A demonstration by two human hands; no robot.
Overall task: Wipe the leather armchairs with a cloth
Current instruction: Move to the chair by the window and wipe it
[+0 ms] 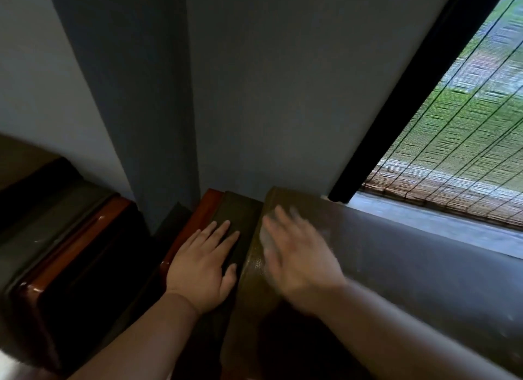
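My right hand (294, 255) is flat on the top of the armchair (254, 272) back, fingers spread fairly wide over a pale cloth (265, 239) that shows only as a whitish edge peeking out by my index finger; I judge I am pressing it down rather than pinching it, though the blur makes that hard to swear to. My left hand (202, 266) lies open with straight fingers on the dark padded arm (237, 210) just beside, holding nothing, steadying me. To wipe well here I should keep my palm flat so the whole cloth bears on the leather, run along the top edge toward the corner by the wall (268, 96), and work into the seam between back and arm where dust would gather. Most of the cloth is hidden under my hand, so I cannot tell its size or whether it is damp. The chair's seat and front are cut off below the frame, and a second chair (56, 238) at the left shows only its arm and glossy wood trim, dark and dim
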